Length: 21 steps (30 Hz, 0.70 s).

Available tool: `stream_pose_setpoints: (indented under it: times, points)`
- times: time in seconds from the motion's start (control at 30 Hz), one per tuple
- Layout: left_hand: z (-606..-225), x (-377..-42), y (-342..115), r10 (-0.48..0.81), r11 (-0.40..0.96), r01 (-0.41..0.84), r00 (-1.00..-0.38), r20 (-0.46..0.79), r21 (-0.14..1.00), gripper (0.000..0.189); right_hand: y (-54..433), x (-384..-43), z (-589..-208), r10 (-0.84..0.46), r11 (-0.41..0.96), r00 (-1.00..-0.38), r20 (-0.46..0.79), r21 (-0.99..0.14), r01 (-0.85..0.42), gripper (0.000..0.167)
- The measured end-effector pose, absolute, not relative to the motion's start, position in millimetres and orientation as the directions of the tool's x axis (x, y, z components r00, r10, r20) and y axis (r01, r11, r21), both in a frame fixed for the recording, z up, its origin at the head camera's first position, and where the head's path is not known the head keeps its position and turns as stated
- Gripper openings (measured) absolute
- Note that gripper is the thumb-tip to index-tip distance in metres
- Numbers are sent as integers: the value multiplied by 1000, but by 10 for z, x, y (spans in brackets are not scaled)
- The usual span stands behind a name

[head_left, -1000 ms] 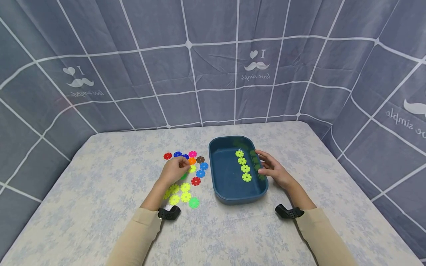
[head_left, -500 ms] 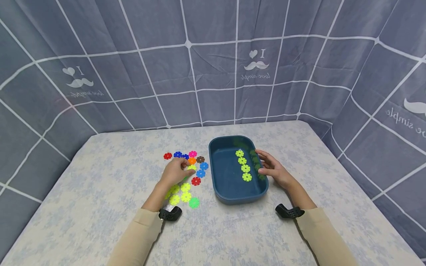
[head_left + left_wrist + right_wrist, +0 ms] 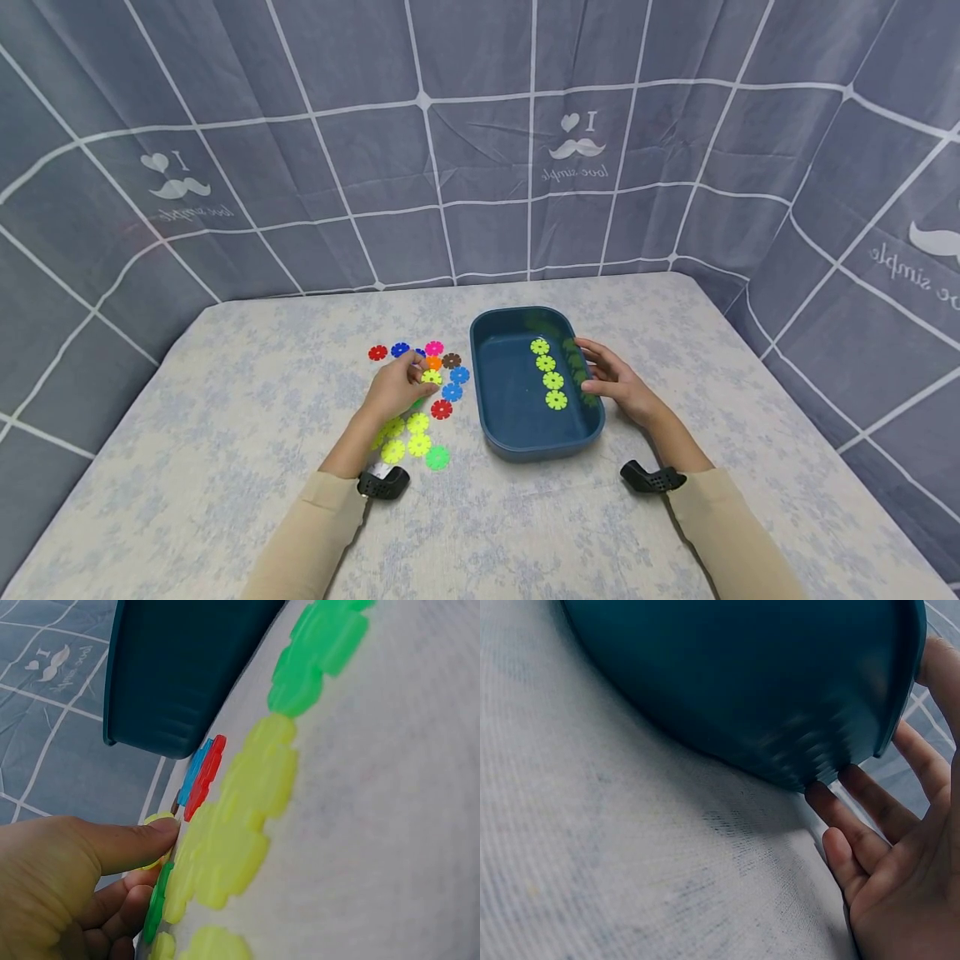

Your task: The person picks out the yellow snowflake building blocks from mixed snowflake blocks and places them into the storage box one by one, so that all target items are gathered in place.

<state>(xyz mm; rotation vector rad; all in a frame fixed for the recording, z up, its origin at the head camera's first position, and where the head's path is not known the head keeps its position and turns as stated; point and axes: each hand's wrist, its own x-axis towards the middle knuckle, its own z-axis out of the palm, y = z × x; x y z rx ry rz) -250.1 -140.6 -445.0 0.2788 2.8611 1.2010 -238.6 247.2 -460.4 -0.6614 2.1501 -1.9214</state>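
My left hand is over the loose snowflake discs on the table, left of the bin. Its thumb and fingers pinch a yellow snowflake disc, mostly behind the thumb in the left wrist view. More yellow discs and a green disc lie nearer me. The dark teal plastic bin holds a row of several yellow discs. On its right side, my right hand holds the wall, thumb at the rim and fingertips against the outside, as the right wrist view shows.
Beyond and right of my left hand lie red, dark blue, pink, orange, brown and light blue discs. A grey curtain hangs behind the patterned tablecloth.
My left thumb has moved slightly right, and the yellow disc at its fingertips has shifted a little away from me. The right hand and bin stay put.
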Motion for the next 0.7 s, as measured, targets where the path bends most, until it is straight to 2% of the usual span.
stream_pose_setpoints:
  times: [0.7]
  points:
    - [-4408,-2508,-1352,150,604,118,-988,33,788,21,2469,-2388,-4608,-427,71,-893,144,-979,-192,72]
